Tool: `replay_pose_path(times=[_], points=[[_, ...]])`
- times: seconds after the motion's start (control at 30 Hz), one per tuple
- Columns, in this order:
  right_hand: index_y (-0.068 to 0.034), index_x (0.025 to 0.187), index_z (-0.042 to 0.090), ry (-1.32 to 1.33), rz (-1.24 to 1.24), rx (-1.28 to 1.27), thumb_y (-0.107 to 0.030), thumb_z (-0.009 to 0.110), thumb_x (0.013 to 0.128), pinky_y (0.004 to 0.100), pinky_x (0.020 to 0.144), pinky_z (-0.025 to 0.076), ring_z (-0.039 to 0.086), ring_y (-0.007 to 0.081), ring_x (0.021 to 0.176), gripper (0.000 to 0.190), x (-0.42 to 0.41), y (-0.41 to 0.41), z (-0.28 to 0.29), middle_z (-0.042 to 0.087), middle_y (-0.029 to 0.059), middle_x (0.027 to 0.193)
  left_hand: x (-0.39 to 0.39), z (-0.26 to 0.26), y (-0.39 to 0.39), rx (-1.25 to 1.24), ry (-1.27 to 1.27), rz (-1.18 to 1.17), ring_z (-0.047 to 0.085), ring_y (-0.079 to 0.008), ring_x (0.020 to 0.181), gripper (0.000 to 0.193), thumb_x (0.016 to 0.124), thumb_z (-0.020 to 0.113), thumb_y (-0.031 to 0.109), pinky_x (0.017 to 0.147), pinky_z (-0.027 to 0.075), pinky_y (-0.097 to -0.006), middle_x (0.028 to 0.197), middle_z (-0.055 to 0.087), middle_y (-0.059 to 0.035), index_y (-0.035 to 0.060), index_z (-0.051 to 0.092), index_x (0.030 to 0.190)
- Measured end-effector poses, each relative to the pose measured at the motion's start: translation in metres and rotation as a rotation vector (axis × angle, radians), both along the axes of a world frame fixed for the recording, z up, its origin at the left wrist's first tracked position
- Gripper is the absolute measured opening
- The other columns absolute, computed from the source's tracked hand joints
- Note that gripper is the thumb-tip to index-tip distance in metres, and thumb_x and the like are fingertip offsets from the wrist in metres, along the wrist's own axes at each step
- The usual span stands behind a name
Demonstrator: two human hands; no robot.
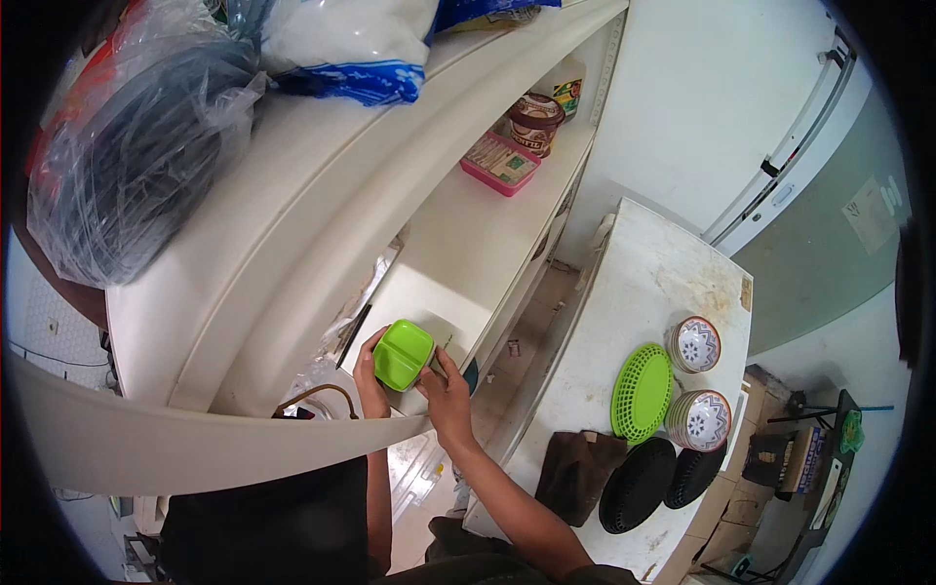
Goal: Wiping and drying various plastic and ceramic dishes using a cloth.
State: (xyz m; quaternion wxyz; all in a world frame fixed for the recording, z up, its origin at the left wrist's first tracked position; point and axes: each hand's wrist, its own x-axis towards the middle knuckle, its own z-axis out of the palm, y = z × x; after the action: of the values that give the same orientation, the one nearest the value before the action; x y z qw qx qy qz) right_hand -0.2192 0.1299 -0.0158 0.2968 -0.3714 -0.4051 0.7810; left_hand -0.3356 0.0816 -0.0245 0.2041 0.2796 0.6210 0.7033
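A bright green two-compartment dish (403,354) is held between both hands, low over the near end of a white shelf (457,263). My left hand (371,376) wraps its left side, with the fingers partly hidden behind it. On the right side, my right hand (447,391) grips the rim near the lower corner. Both compartments show bare green surfaces. Whether more dishes are stacked beneath it, I cannot tell.
Further along the shelf are a pink plastic box (501,164) and a brown lidded tub (537,121). A white table (570,365) at right bears green baskets (641,393), black baskets (638,486), stacked patterned bowls (698,420) and a brown cloth (581,475). Plastic bags (146,153) lie on the unit's top.
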Motion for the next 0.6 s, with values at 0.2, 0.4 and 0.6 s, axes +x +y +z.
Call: replay_pose_path(times=[0.2,0.4,0.6], points=[[0.002,0.143,0.039,0.001,-0.059,0.066,-0.009,0.057,0.097,0.0302,0.088,0.057,0.058,0.0191,0.111,0.051,-0.003,0.0,-0.003,0.046,0.0168,0.14,-0.006,-0.007,-0.002,0.013,0.049,0.043,0.055,-0.0251,0.12,0.06,0.102,0.036,0.046,0.106,0.038,-0.0361,0.128,0.06,-0.017,-0.0043,0.057,0.127],[0.0,0.138,0.045,-0.042,-0.106,0.099,-0.01,0.058,0.097,0.0291,0.083,0.058,0.058,0.0177,0.106,0.044,-0.005,-0.002,-0.006,0.048,0.0152,0.136,-0.007,-0.006,-0.001,-0.036,0.054,0.051,0.056,-0.0242,0.118,0.053,0.102,0.037,0.038,0.105,0.038,-0.0355,0.126,0.061,-0.0161,-0.0042,0.058,0.126],[-0.001,0.133,0.05,-0.041,-0.154,0.181,-0.01,0.06,0.096,0.027,0.075,0.059,0.061,0.0155,0.096,0.039,-0.005,-0.005,0.008,0.055,0.0111,0.115,-0.006,-0.002,-0.002,-0.045,-0.008,0.075,0.058,-0.021,0.113,0.048,0.103,0.036,0.034,0.102,0.041,-0.0331,0.122,0.063,-0.0144,-0.0028,0.06,0.123]])
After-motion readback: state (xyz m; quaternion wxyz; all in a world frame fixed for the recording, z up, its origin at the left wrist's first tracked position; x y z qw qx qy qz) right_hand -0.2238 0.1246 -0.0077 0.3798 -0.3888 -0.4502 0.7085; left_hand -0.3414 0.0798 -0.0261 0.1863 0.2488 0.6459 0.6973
